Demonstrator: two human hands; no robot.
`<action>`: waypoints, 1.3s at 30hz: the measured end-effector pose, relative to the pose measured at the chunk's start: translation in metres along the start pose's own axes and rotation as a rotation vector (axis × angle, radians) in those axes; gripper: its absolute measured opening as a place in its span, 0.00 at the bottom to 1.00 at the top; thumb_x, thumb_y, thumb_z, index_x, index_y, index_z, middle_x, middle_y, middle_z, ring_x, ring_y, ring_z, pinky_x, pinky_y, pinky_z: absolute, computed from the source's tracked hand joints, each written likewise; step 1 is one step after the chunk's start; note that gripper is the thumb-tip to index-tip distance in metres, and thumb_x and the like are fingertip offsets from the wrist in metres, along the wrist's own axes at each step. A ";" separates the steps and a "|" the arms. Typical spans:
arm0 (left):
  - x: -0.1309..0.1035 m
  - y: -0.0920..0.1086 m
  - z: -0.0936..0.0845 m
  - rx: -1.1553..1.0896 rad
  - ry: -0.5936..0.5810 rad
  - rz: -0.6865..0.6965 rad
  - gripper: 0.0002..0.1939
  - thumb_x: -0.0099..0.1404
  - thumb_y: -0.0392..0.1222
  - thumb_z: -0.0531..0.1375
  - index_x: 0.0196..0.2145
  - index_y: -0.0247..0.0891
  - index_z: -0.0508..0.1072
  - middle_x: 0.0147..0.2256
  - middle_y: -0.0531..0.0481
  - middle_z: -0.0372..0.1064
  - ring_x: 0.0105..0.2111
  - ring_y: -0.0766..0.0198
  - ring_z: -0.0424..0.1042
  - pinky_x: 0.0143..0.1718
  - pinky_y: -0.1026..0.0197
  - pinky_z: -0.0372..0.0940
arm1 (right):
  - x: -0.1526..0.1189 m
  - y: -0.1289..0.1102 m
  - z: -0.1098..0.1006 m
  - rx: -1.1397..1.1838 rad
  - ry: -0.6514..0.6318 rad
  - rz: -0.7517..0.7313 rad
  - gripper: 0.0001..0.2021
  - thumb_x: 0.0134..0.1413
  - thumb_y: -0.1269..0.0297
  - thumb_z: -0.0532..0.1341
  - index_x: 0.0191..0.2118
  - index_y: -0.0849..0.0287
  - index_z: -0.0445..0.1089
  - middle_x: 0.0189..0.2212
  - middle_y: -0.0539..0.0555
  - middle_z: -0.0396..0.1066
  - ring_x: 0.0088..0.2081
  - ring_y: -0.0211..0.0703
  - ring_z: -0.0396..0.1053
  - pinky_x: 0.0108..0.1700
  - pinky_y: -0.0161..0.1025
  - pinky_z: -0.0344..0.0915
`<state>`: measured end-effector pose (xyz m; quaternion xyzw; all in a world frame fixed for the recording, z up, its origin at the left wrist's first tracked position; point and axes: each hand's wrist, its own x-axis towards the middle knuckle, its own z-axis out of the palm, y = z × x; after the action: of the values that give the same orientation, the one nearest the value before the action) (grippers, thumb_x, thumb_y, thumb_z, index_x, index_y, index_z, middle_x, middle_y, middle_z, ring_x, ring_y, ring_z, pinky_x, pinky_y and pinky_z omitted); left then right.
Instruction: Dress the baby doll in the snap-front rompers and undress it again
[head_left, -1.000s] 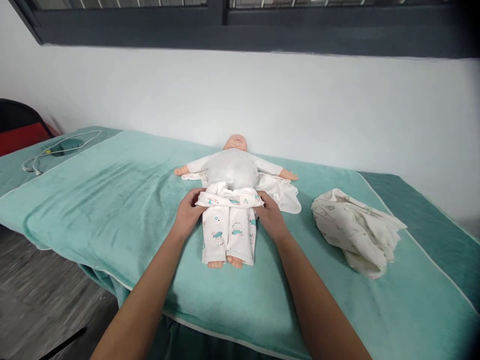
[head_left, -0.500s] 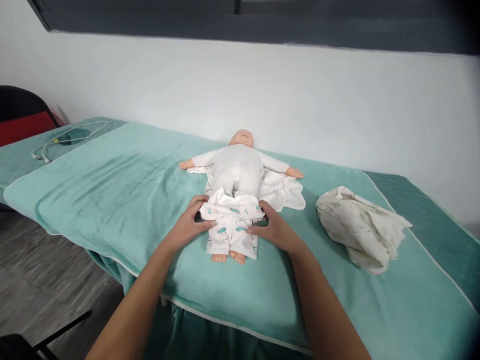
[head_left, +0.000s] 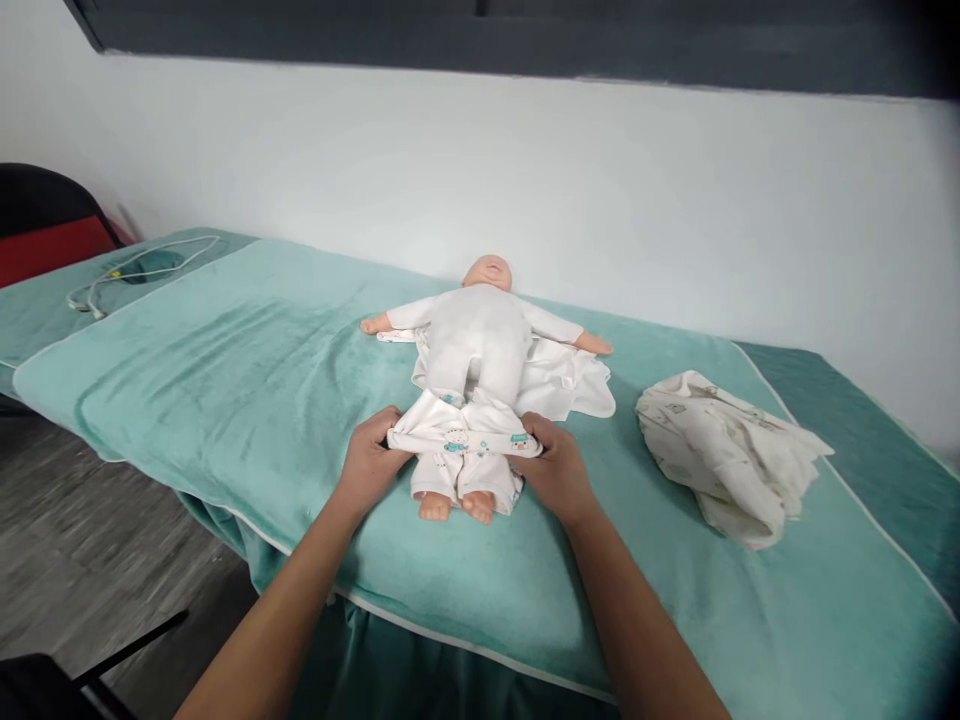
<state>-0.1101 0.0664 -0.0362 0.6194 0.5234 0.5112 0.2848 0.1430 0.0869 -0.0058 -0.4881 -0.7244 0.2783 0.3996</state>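
A baby doll [head_left: 480, 332] with a white cloth body lies on its back, arms spread and feet toward me. White printed baby pants [head_left: 465, 442] are bunched around its lower legs, with both feet showing past the cuffs. My left hand [head_left: 371, 460] pinches the left end of the folded waistband. At the opposite end, my right hand [head_left: 556, 468] grips the same band, so it stretches straight across the legs. Beneath the doll, a white baby shirt [head_left: 566, 380] lies spread, partly hidden by the body.
A crumpled white patterned cloth [head_left: 731, 455] lies to the right on the green padded bed cover [head_left: 225, 370]. At the far left are a looped white cord [head_left: 94, 300] and a black and red chair [head_left: 56, 225]. A white wall [head_left: 480, 160] rises behind the bed.
My hands have closed on the waistband and pulled it taut, slightly toward me. The pants legs below are more bunched, and the doll's feet show more.
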 end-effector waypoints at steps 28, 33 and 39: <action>-0.029 0.003 0.019 0.142 -0.068 -0.028 0.36 0.54 0.44 0.69 0.58 0.41 0.63 0.54 0.43 0.68 0.52 0.52 0.70 0.54 0.51 0.64 | -0.041 -0.015 0.013 -0.179 -0.013 0.050 0.23 0.50 0.48 0.66 0.46 0.58 0.64 0.39 0.57 0.72 0.39 0.51 0.71 0.40 0.46 0.68; -0.019 0.035 0.005 0.204 -0.181 -0.197 0.26 0.54 0.35 0.61 0.51 0.42 0.69 0.44 0.50 0.76 0.42 0.56 0.74 0.44 0.57 0.66 | -0.047 -0.022 0.010 -0.100 0.044 0.132 0.13 0.52 0.56 0.63 0.40 0.56 0.65 0.31 0.50 0.71 0.31 0.43 0.67 0.33 0.39 0.63; 0.001 0.086 -0.041 0.009 -0.642 -0.217 0.12 0.55 0.39 0.59 0.38 0.39 0.75 0.38 0.51 0.77 0.39 0.55 0.74 0.38 0.61 0.66 | -0.046 -0.061 -0.018 0.054 -0.216 0.230 0.14 0.51 0.55 0.65 0.31 0.56 0.60 0.27 0.45 0.60 0.30 0.38 0.59 0.33 0.36 0.57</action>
<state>-0.1175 0.0350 0.0539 0.6908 0.4721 0.2543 0.4851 0.1382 0.0216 0.0381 -0.5239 -0.6949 0.3924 0.2978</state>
